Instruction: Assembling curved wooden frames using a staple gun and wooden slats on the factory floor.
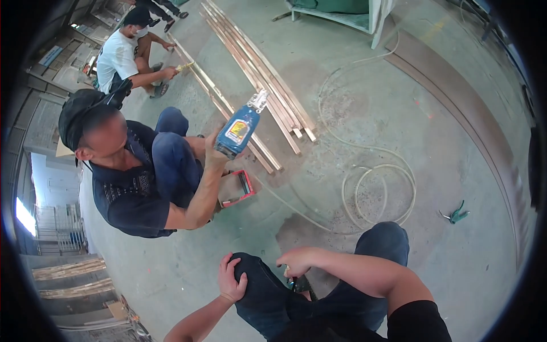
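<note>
My left hand (232, 278) rests on my left knee with its fingers spread, holding nothing. Between my knees, my right hand (297, 262) is closed with the fingers curled down. Something small and dark (292, 282) shows just under it, too hidden to name. Left of me a crouching co-worker (128, 165) in a dark shirt and cap raises a blue object (238, 132) with a label and a silvery end. By that person's feet stands a red-framed object (246, 185), partly hidden.
Long wooden strips (262, 74) lie on the concrete floor ahead. A pale hose (407, 171) coils right of centre. Green-handled pliers (457, 214) lie farther right, near a long brown strip (450, 85). Another person (122, 62) squats behind, touching a strip.
</note>
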`<state>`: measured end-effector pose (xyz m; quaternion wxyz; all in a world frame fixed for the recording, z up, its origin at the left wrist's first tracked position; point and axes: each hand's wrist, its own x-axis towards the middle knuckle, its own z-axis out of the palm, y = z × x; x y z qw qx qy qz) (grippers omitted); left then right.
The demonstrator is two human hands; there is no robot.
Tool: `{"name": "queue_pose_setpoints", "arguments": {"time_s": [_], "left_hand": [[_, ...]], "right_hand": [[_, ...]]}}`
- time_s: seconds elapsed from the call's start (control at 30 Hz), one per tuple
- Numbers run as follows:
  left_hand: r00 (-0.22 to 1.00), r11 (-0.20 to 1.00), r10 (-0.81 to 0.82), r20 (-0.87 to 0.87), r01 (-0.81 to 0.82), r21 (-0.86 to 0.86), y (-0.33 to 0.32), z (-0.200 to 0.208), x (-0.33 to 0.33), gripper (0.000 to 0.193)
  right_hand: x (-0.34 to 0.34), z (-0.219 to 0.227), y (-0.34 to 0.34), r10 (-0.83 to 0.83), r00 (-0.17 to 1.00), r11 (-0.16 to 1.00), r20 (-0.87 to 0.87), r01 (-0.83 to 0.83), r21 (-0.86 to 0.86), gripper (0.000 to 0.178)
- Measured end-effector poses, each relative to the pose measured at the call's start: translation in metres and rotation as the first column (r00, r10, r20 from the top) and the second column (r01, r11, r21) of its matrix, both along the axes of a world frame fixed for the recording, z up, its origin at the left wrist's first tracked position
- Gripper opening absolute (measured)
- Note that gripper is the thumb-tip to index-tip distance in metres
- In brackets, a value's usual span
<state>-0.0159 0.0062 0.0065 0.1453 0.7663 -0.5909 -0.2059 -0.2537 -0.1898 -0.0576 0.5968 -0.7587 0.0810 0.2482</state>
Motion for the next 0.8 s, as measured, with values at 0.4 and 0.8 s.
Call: {"name": "queue_pose_setpoints", "arguments": {"time_s": [0.4, 0.8], "left_hand": [[0.996, 0.996, -0.09, -0.026, 0.09, -0.017, -0.024, -0.012, 0.003, 0.054], [0.997, 0.997, -0.077, -0.019, 0.077, -0.013, -0.014, -0.004, 0.002, 0.054]], "right_hand": [[-0.011, -0.004, -0.003, -0.119, 0.992, 0.991, 0.043, 0.121, -0.051, 0.058], [-0.005, -0.004, 0.0, -0.094, 0.995, 0.994, 0.032, 0.095, -0.046, 0.057]]}}
